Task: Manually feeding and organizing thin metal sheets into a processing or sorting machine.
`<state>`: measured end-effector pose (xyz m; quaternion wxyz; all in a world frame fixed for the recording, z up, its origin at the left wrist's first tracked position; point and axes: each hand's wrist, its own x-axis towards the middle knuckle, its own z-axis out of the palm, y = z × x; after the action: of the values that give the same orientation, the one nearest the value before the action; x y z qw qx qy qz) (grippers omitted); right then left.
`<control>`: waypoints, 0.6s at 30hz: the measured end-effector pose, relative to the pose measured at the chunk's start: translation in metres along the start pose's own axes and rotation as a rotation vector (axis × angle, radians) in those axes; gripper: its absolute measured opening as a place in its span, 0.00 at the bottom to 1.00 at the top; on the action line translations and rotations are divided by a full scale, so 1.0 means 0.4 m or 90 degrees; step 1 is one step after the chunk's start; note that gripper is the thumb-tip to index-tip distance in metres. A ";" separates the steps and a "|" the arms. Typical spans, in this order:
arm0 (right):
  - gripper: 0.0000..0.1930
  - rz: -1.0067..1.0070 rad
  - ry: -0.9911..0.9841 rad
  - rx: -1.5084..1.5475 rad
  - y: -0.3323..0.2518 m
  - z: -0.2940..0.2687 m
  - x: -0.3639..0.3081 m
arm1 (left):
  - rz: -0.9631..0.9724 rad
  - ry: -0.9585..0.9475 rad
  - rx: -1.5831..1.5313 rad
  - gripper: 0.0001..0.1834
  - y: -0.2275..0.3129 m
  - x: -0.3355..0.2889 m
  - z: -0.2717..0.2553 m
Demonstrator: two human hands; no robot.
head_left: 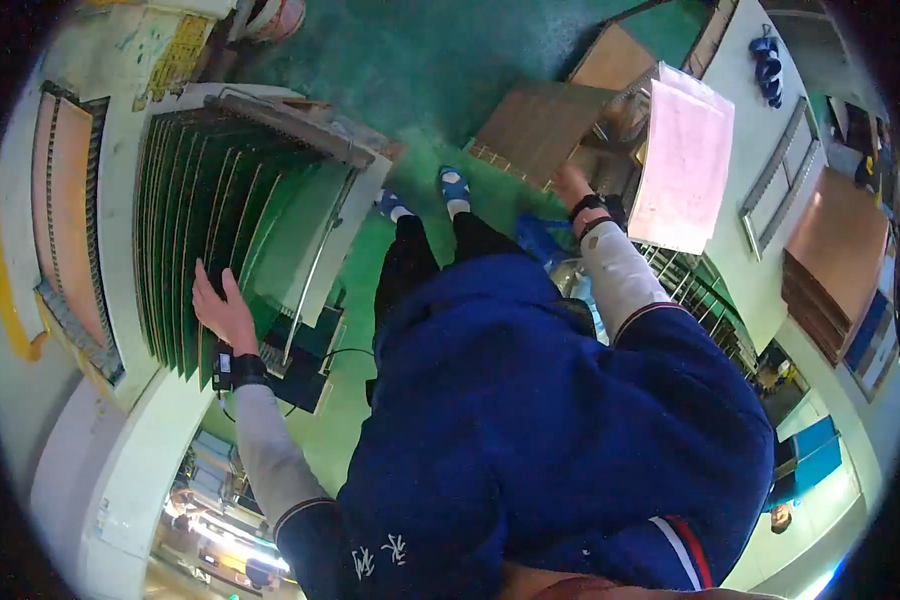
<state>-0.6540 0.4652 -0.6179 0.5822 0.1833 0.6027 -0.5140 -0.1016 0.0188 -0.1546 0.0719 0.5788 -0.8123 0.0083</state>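
Observation:
On the left, my left hand (225,308) is open, thumb and fingers apart. It lies against the edges of several thin green boards (185,230) that stand upright, side by side, in a rack. On the right, my right hand (574,188) is next to the near edge of a brown panel (545,130). Its fingers are blurred and partly hidden, so I cannot make out a grip. A pinkish copper-coloured sheet (685,160) stands tilted just right of that hand. Both wrists wear black bands with small devices.
A metal rod (320,255) runs along the board rack's near side. A slotted rack (705,300) stands below the pink sheet. Further right, a stack of brown panels (838,265) and a metal frame (782,180) rest on a pale surface. Another person (782,515) shows at lower right.

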 end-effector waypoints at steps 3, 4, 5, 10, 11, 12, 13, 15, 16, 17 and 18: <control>0.11 -0.297 0.135 -0.540 0.056 -0.002 0.119 | 0.034 0.030 -0.018 0.29 0.015 0.004 -0.010; 0.11 -0.376 0.230 -0.700 0.065 -0.044 0.162 | 0.031 0.014 -0.041 0.29 0.028 0.017 0.016; 0.11 -0.466 0.385 -0.871 0.043 -0.196 0.175 | 0.025 -0.020 -0.113 0.28 0.041 0.023 0.118; 0.07 -0.220 0.211 -0.579 0.031 0.187 0.142 | 0.000 0.001 0.012 0.29 -0.004 -0.011 -0.028; 0.07 -0.042 0.209 -0.066 0.014 0.176 0.133 | -0.007 -0.010 0.002 0.29 0.000 -0.002 -0.012; 0.07 -0.048 0.221 -0.064 -0.007 0.151 0.117 | -0.002 -0.013 -0.009 0.29 0.005 0.007 0.006; 0.08 -0.206 0.234 -0.563 -0.031 0.120 0.097 | 0.017 -0.005 -0.030 0.29 0.012 0.016 0.024; 0.10 -0.323 0.220 -1.078 -0.062 0.160 0.037 | 0.033 0.001 -0.032 0.29 0.010 0.020 0.028; 0.10 -0.301 0.214 -1.095 -0.087 0.234 -0.016 | 0.021 -0.002 -0.016 0.29 -0.001 0.005 0.008; 0.10 -0.281 0.207 -1.113 -0.128 0.319 -0.086 | 0.008 -0.003 -0.002 0.29 -0.012 -0.011 -0.016; 0.10 -0.276 0.217 -1.114 -0.142 0.307 -0.110 | 0.012 -0.005 -0.010 0.29 -0.001 -0.002 -0.011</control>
<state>-0.6262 0.3567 -0.5304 0.3072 -0.3668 0.8760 0.0616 -0.1004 0.0200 -0.1506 0.0732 0.5708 -0.8178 -0.0002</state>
